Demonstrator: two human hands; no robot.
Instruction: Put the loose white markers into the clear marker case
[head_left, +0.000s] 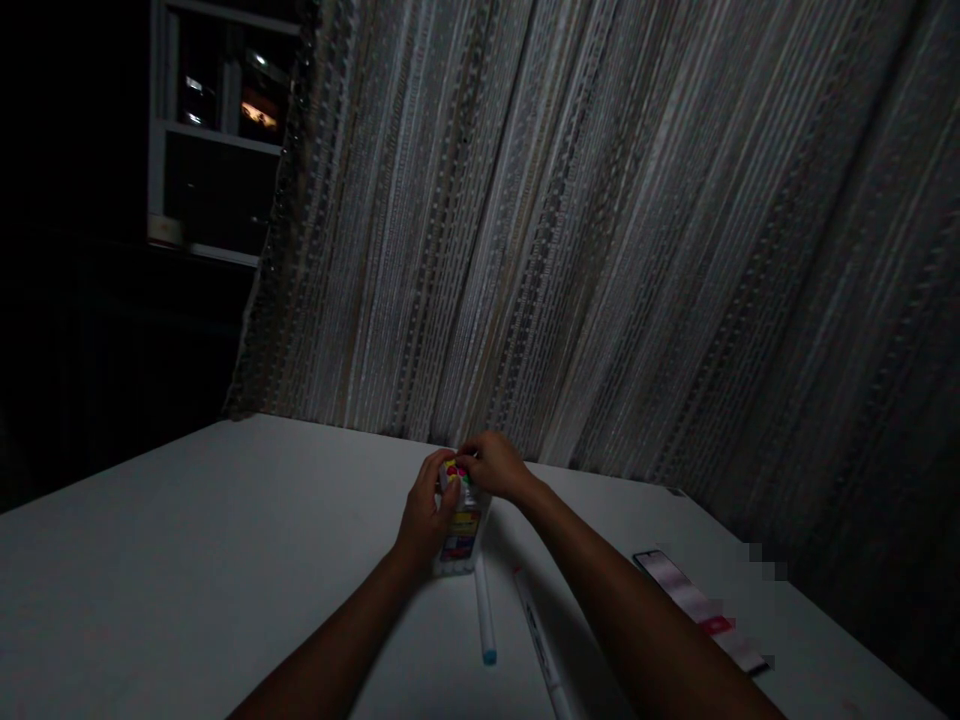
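A clear case of markers [460, 535] with a yellow and purple label stands upright on the table. Coloured marker ends, red, yellow and green, show at its top. My left hand [427, 515] is wrapped round the case's left side, thumb in front. At the top right of the case, the curled fingers of my right hand [495, 465] pinch close to the coloured ends; whatever is between the fingertips is hidden. Just in front of the case lies a white marker with a blue end [486, 615]. Right of it is another white marker with a red tip [538, 635], partly in shadow.
A phone [682, 590] with a pinkish screen lies at the right, past my right forearm. The white table [225, 540] reaches back to a striped curtain [525, 220]. At the far left is a dark window [221, 130]. The room is dim.
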